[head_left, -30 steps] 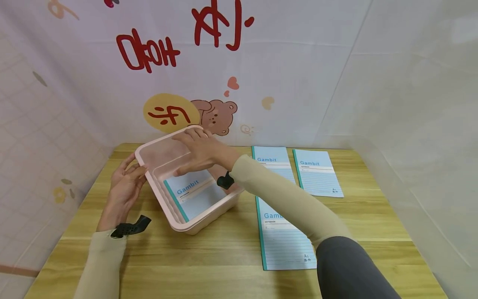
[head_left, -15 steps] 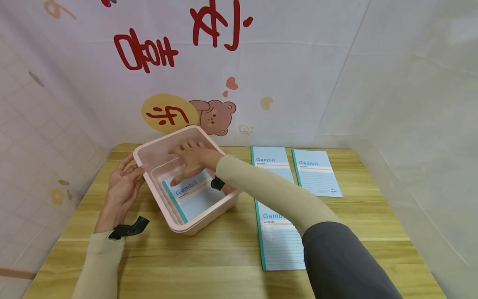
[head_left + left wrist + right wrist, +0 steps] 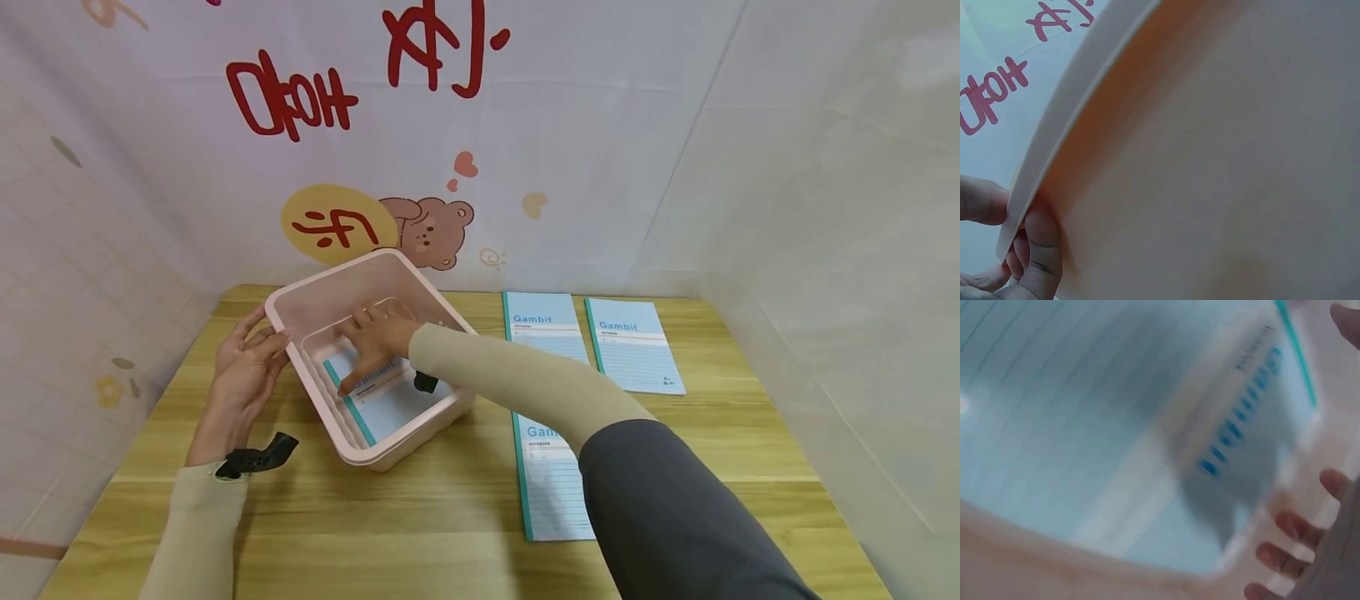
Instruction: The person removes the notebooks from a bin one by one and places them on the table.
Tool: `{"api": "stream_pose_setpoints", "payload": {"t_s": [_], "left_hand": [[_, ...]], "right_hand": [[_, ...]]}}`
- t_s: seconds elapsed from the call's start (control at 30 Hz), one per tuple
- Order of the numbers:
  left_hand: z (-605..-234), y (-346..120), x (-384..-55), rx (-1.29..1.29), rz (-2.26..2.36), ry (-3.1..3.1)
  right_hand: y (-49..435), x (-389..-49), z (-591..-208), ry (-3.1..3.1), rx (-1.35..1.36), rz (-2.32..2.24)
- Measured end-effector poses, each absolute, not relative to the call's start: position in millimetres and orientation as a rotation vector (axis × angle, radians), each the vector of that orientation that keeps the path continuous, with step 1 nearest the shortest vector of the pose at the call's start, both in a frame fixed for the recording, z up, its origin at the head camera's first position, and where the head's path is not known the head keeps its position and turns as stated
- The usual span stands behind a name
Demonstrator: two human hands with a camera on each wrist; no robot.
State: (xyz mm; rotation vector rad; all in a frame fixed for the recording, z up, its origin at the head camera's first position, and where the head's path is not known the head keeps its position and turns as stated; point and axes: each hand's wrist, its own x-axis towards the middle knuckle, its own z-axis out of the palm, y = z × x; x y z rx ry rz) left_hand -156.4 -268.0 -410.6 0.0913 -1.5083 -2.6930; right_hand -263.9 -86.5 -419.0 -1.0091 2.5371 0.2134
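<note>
A pale pink plastic bin [image 3: 330,293] sits tilted at an angle on the table, left of centre. Inside lies a light blue Gambit notebook [image 3: 397,414] with a green spine. My left hand [image 3: 242,375] pinches the bin's left rim; in the left wrist view its thumb and fingers [image 3: 1043,247] grip both sides of the edge. My right hand [image 3: 377,340] reaches down into the bin with spread fingers, over the notebook's upper end. The right wrist view shows the notebook cover [image 3: 1116,444] close by, with the fingertips [image 3: 1291,525] beyond its top edge.
To the right, blue Gambit notebooks lie on the wooden table [image 3: 420,533]: one at the back [image 3: 543,333], one further right [image 3: 637,346], and a nearer notebook [image 3: 555,487] partly under the right arm. A printed curtain [image 3: 600,125] stands behind the table.
My right hand has gone lower into the bin and slightly left, from near its far rim to over the notebook. The left hand keeps its hold on the rim.
</note>
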Motion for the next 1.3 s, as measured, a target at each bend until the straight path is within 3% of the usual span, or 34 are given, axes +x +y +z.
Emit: {"api": "stream_pose_setpoints", "payload": {"t_s": [0.47,1.3], "left_hand": [[-411.7,-265.2,-157.4,0.109,-2.639,-1.550],[-406.7,-264.2,-157.0,0.157,-2.621,-1.592]], "right_hand": [[-91.0,-258.3,-442.5,2.584,-0.958,0.158],[-94.8,-264.1,-444.3,2.662,-0.970,0.257]]}}
